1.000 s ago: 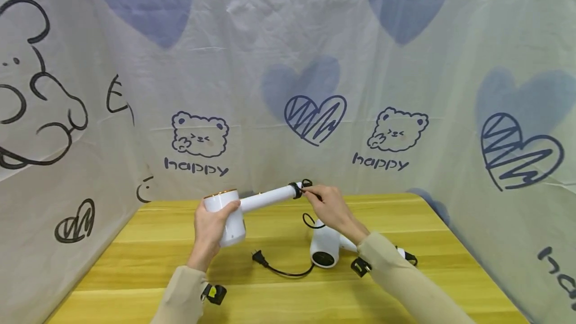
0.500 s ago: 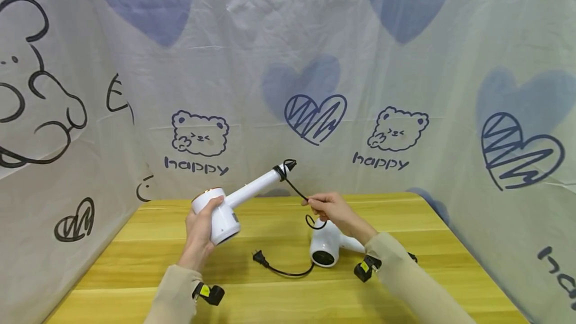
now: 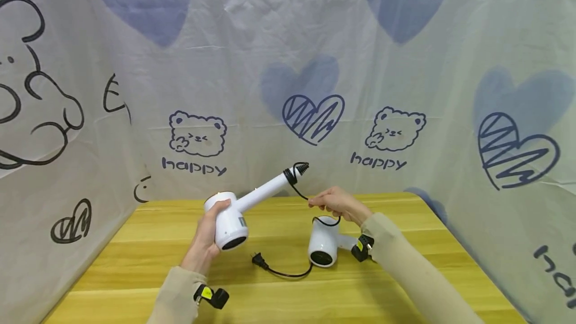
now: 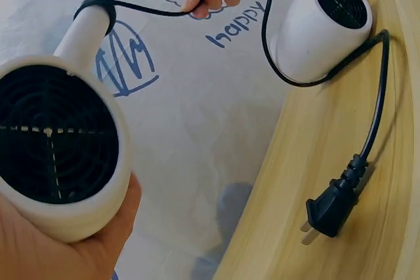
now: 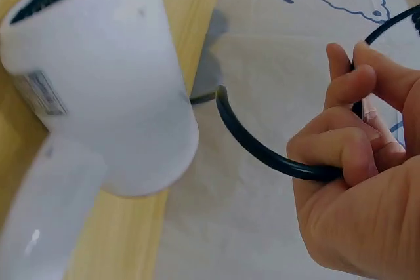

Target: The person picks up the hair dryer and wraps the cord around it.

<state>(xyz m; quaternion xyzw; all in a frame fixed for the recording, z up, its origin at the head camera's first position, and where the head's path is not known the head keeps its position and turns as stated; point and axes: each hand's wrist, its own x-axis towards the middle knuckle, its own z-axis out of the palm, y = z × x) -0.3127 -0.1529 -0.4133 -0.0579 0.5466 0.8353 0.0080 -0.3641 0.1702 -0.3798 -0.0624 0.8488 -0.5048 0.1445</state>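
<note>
My left hand (image 3: 204, 239) grips the body of a white hair dryer (image 3: 228, 224), held above the table with its handle slanting up to the right. Black cord is wound round the handle's end, beside a ribbed black strain relief (image 3: 303, 169). My right hand (image 3: 340, 203) pinches the loose stretch of this cord (image 4: 151, 10), and more cord runs through its curled fingers in the right wrist view. From there, in the left wrist view, it passes the second hair dryer to a two-pin plug (image 4: 331, 206).
A second white hair dryer (image 3: 323, 244) lies on the wooden table (image 3: 270, 304), below my right hand, its handle partly hidden by my right wrist camera (image 3: 361, 250). A printed cloth (image 3: 252, 89) hangs behind the table and at both sides.
My right hand has drawn away from the handle's end with the cord, which now spans the gap. The held hair dryer's handle has tilted upward, then shifted slightly right with my left hand.
</note>
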